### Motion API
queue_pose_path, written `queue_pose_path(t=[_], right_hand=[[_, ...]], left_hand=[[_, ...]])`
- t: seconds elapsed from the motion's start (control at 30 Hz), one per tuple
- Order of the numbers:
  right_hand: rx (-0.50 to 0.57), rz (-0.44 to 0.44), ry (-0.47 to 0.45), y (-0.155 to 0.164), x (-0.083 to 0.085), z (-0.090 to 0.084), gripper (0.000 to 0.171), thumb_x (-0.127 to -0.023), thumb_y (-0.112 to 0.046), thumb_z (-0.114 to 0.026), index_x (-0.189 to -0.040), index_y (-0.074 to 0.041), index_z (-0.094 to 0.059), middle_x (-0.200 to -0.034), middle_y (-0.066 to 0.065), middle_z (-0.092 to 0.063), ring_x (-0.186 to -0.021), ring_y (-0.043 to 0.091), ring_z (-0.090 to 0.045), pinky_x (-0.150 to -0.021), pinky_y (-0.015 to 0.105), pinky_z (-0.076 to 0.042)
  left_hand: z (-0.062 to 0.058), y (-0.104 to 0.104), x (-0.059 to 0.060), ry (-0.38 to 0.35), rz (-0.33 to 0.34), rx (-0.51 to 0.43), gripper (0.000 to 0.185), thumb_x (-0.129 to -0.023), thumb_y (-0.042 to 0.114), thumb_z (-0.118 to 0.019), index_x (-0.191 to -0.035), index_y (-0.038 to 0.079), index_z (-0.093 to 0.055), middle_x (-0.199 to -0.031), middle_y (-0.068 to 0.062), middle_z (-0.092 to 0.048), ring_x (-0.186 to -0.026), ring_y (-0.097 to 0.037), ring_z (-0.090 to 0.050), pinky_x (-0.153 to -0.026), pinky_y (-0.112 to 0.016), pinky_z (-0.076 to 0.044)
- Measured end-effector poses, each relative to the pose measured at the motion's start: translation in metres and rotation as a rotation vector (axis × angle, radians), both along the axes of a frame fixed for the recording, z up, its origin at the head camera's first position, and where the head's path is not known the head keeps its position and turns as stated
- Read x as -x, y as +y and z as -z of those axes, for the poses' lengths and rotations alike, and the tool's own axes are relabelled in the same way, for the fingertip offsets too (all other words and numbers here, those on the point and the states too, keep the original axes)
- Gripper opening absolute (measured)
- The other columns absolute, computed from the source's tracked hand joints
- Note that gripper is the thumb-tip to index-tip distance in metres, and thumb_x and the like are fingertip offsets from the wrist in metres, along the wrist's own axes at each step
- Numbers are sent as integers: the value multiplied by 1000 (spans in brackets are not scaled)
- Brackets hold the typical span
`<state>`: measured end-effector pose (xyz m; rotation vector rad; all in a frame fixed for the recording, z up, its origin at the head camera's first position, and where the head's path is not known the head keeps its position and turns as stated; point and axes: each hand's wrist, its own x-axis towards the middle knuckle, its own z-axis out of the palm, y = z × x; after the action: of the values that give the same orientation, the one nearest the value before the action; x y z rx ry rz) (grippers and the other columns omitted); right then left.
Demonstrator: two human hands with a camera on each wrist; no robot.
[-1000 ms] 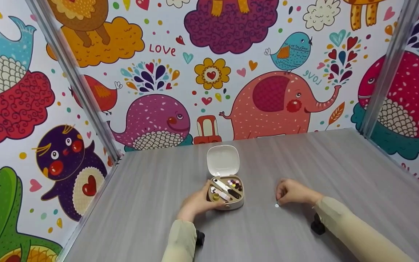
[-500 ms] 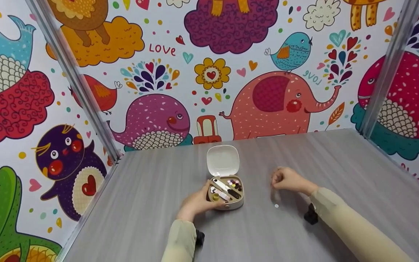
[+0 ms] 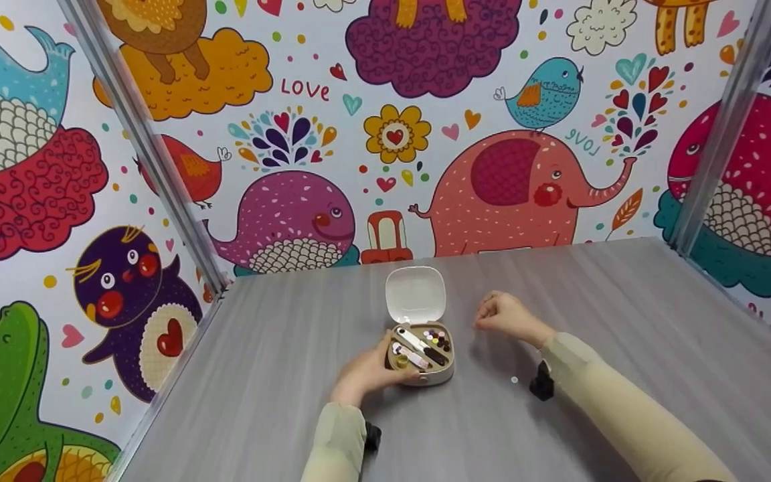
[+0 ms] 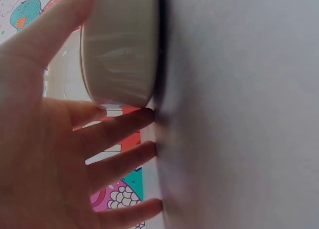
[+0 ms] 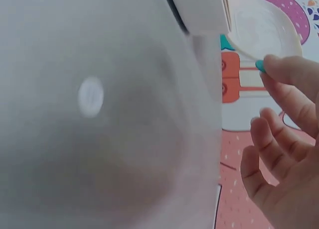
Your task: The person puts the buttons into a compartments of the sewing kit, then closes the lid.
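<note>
A small beige sewing kit box (image 3: 438, 377) stands open on the grey table (image 3: 626, 314), its white lid (image 3: 415, 294) tipped back. Inside lie a black tool, small spools and coloured bits. My left hand (image 3: 380, 365) grips the box's left side, thumb along its rim (image 4: 119, 50) and fingers (image 4: 124, 127) down against the table. My right hand (image 3: 486, 320) hovers just right of the lid and pinches a small teal piece (image 5: 260, 64) at its fingertips. A small white disc (image 3: 514, 379) lies on the table right of the box, also in the right wrist view (image 5: 91, 96).
Cartoon-printed walls (image 3: 506, 181) close the table at the back and both sides, with metal posts (image 3: 720, 127) at the corners. Black wrist mounts (image 3: 541, 385) sit under both sleeves.
My right hand has risen from beside the white disc and moved left and away from me, towards the lid. The left hand and box have stayed put.
</note>
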<state>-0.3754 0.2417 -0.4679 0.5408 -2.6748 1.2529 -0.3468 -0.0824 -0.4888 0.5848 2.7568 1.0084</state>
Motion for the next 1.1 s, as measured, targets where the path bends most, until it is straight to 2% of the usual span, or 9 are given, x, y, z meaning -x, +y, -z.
queue_pose_path(t=[0.37,0.63,0.7,0.83,1.1], right_hand=[[-10,87,-28,-30,12,1,10,-82,-1,-84,-83,8,-80,-96,12,-68,-94,26,-63,-92,47,-56],[-66,106,17,-50,14,6,12,-81,-3,-84,-76,7,-79,-87,7,-65,-85,21,-61,-81,40,-54],[-68,110,13,-53,15,7,12,-81,-3,-84,-77,7,-79,-86,6,-64,-82,20,-59,-78,39,-52],[-83,110,26,-59,16,8,8,-79,-3,-84,-77,5,-82,-83,4,-63,-79,16,-56,-74,38,-50],[-85,118,-8,-67,18,9,8,-79,-4,-86,-77,3,-82,-83,3,-61,-77,14,-52,-72,36,-46]], left_hand=[[-5,7,-3,0,6,-8,112,-90,48,-88,-171,-4,-29,-157,-38,-53,-135,-56,-61,-112,-66,-50],[-3,8,-4,2,15,-21,116,-89,52,-88,-170,-7,-30,-155,-39,-54,-134,-56,-62,-112,-65,-51],[1,7,-1,17,14,-18,117,-89,59,-86,-169,-6,-31,-152,-39,-56,-131,-55,-64,-109,-64,-53],[2,5,-1,15,5,-19,118,-88,62,-85,-169,-6,-32,-152,-38,-58,-130,-54,-65,-108,-63,-54],[-3,4,-4,-16,-26,-14,112,-89,48,-87,-171,-3,-30,-155,-36,-56,-133,-52,-64,-110,-63,-53]])
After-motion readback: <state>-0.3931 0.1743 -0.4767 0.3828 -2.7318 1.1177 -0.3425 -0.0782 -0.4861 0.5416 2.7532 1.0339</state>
